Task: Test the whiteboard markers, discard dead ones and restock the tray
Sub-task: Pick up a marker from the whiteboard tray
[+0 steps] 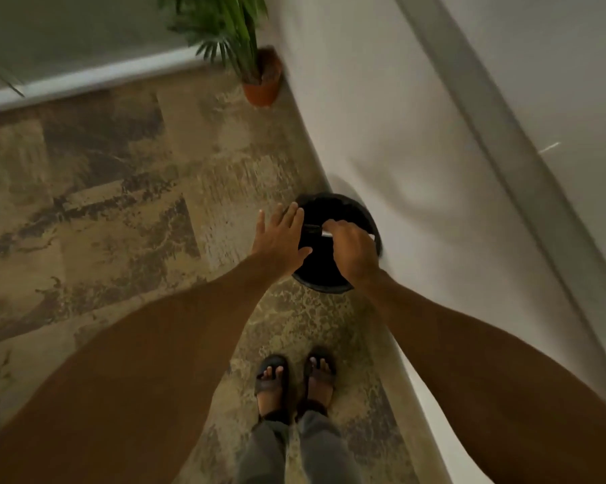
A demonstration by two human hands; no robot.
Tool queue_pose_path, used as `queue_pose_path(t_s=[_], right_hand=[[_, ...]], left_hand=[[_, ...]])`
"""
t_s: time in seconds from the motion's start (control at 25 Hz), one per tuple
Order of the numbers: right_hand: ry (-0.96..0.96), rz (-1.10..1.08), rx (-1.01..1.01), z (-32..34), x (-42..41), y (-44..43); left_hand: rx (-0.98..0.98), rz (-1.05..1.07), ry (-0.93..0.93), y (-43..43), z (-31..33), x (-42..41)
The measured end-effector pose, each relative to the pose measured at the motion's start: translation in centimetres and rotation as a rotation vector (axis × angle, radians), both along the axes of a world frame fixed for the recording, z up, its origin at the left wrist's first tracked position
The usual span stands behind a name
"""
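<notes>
A round black waste bin (pixel 361 211) stands on the floor against the white wall, its inside dark. My right hand (pixel 354 251) hovers over the bin's mouth and grips a whiteboard marker (pixel 324 233) with a white barrel and a black cap end pointing left. My left hand (pixel 280 235) is spread flat with straight fingers above the bin's left rim, beside the marker's cap end, holding nothing.
A potted palm in a terracotta pot (pixel 263 89) stands in the far corner. A white wall (pixel 382 127) runs along the right with a grey strip higher up. The floor is mottled brown carpet (pixel 120 204). My sandalled feet (pixel 294 382) stand just behind the bin.
</notes>
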State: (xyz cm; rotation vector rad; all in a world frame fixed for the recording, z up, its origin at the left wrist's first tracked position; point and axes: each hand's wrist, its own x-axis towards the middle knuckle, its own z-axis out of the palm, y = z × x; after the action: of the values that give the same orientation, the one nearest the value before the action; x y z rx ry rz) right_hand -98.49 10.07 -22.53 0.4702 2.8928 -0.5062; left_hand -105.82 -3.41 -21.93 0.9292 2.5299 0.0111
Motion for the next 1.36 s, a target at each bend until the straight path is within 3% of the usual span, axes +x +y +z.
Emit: queue_pose_path(t_s=[0.32,0.6,1.04,1.36], right_hand=[[-0.088,-0.026,-0.084,-9.9,-2.8,2.2],[-0.122,-0.037,-0.159,-11.3,-3.3,3.6],[-0.007,0.091,0.016,0.4,-1.5,2.9],[0.063,-0.017,0.13,11.8,0.4,0.9]], left_hand=[[-0.062,0.103,-0.068,1.2,-9.1,-1.2],[-0.059,0.183,-0.033,1.2,-9.9,-0.6],[-0.021,0.207,0.05,3.0,2.7,-0.3],[0.032,0.108,0.161,1.7,13.9,-0.4]])
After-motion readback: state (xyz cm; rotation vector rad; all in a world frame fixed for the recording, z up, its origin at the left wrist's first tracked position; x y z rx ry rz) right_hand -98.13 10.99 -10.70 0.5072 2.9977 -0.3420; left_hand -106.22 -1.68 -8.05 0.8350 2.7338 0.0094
